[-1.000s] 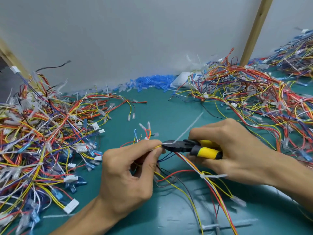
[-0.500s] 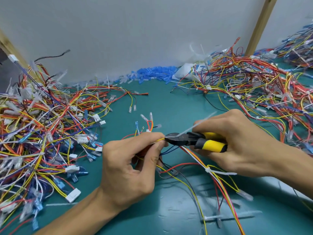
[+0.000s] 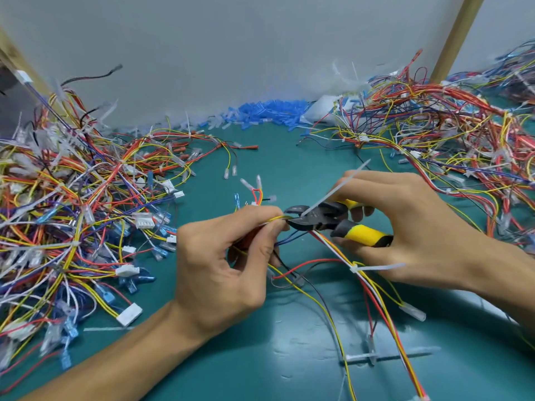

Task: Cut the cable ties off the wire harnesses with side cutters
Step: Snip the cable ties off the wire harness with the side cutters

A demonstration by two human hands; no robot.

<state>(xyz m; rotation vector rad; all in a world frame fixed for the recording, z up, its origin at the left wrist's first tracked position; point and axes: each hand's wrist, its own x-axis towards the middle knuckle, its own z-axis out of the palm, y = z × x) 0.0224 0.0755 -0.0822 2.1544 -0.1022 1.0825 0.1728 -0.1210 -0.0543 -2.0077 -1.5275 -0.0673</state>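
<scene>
Head view: side cutters (image 3: pixel 318 220) reopen at cable tie (image 3: pixel 341 183), likely uncut; right hand (image 3: pixel 419 227) grips them, left hand (image 3: pixel 223 264) pinches harness (image 3: pixel 373 290).

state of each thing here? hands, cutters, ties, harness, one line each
left hand, pinching the wire harness right beside the cutter head
right hand, gripping the yellow handles of the side cutters
side cutters, jaws slightly apart, set at a cable tie
cable tie at the cutters, tail sticking up and right; cannot tell if cut
second cable tie, uncut, fastened round the harness
wire harness, held up at one end, rest trailing on the mat
</scene>
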